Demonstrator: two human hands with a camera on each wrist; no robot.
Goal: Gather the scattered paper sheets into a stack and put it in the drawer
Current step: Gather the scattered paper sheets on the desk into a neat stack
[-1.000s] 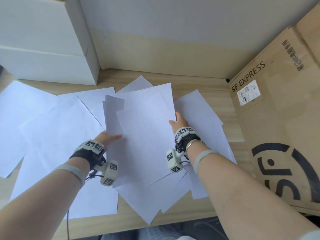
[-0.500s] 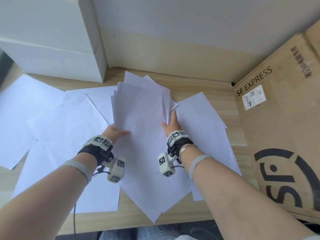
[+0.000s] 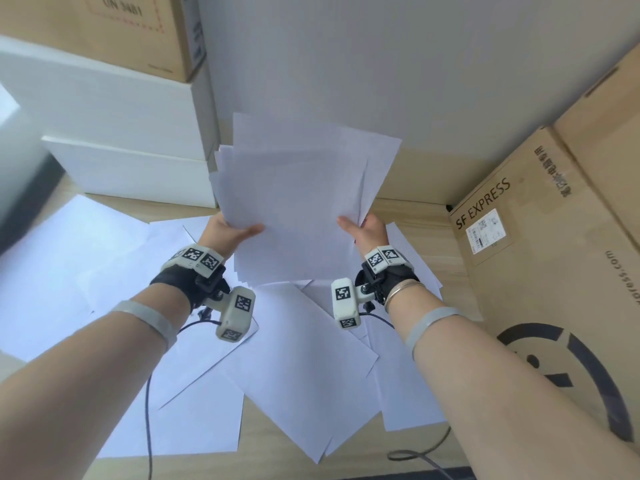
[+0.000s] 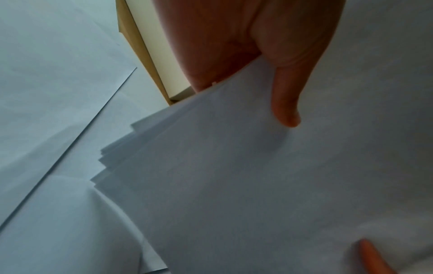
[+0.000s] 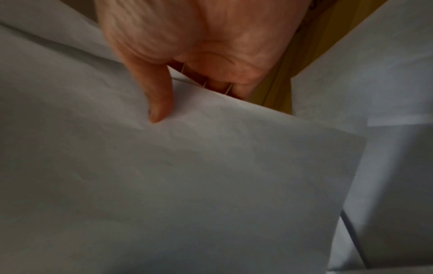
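Observation:
A loose stack of white paper sheets [image 3: 298, 202] is raised upright above the wooden desk [image 3: 415, 216], its edges uneven. My left hand [image 3: 230, 230] pinches the stack's left edge, thumb on the near face. My right hand [image 3: 360, 225] pinches the right edge the same way. In the left wrist view the thumb [image 4: 286, 103] lies on the stack [image 4: 257, 185], whose staggered corners show. The right wrist view has the thumb [image 5: 159, 100] on the top sheet [image 5: 187, 176] and fingers behind. Several more sheets [image 3: 304, 375] lie scattered on the desk below. No drawer is visible.
White boxes [image 3: 114, 133] stand stacked at the back left with a brown carton [image 3: 138, 26] on top. A large SF EXPRESS cardboard box [image 3: 554, 271] fills the right side. A grey wall [image 3: 381, 64] rises behind the desk. A cable [image 3: 426, 452] trails over the front edge.
Both hands have lifted the gathered sheets off the desk and tilted them upright. The head view has swung upward, showing more of the wall and boxes.

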